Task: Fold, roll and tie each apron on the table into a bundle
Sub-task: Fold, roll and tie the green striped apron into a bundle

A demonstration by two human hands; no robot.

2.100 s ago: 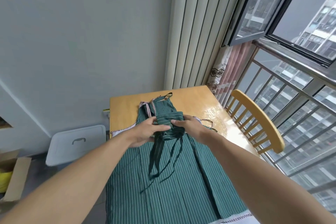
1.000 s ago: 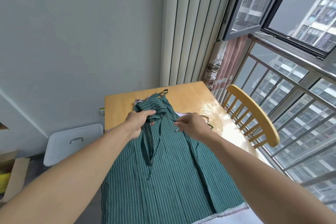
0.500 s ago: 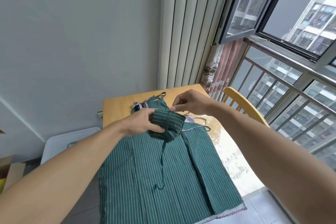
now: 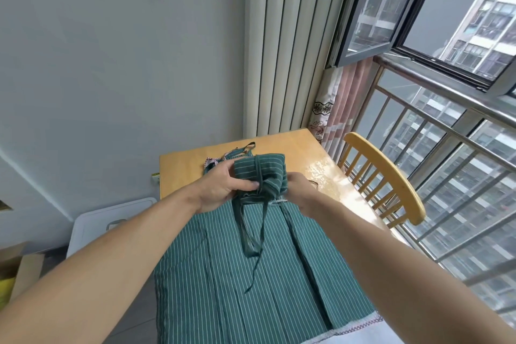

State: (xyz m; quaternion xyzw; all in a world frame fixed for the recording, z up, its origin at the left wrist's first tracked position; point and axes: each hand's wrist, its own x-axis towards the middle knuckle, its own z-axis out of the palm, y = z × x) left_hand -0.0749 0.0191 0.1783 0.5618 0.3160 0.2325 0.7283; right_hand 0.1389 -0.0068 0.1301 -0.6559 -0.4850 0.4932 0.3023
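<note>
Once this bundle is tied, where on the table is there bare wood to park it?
Bare table shows along the far edge beyond the rolled bundle, on the far-left corner, and on the glossy right strip toward the chair. The near half is covered by the spread striped apron, with both hands crowding the middle.

A rolled apron bundle (image 4: 259, 173) of dark green cloth with thin white stripes was held up above a flat apron (image 4: 251, 274) of the same cloth. A green strap crossed the bundle's top, and two loose tie ends (image 4: 252, 234) hung from its near side down over the flat apron. That apron lay spread along the counter (image 4: 190, 165), its near edge trimmed in white.
</note>
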